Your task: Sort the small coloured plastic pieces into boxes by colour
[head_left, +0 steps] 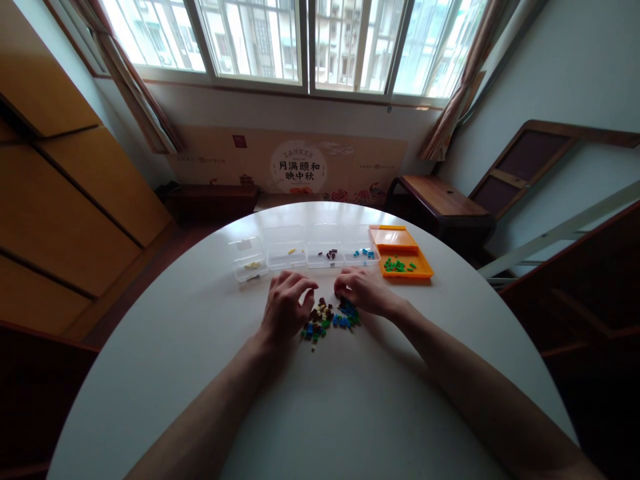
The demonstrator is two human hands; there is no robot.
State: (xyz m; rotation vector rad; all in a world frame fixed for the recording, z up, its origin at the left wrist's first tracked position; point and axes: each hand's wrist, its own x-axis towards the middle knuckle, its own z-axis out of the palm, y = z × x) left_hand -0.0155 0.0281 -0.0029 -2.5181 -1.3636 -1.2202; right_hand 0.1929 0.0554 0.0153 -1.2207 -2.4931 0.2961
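Observation:
A loose pile of small building bricks [320, 319] in brown, cream, blue and green lies on the white table between my hands. My left hand [286, 305] rests at the pile's left side, fingers curved, with a gap between thumb and index finger and nothing visible in it. My right hand [364, 291] is at the upper right of the pile, its fingertips drawn together and pointing down. Something dark brown shows under those fingertips; whether it is gripped or only touched is hard to make out.
Beyond my hands stand open clear boxes: one with cream bricks [253, 265], others with yellow [292, 251], brown [331, 254] and blue bricks [367, 254]. An orange box [424, 268] at the right holds green bricks [397, 265]. The round table [320, 413] curves away behind them.

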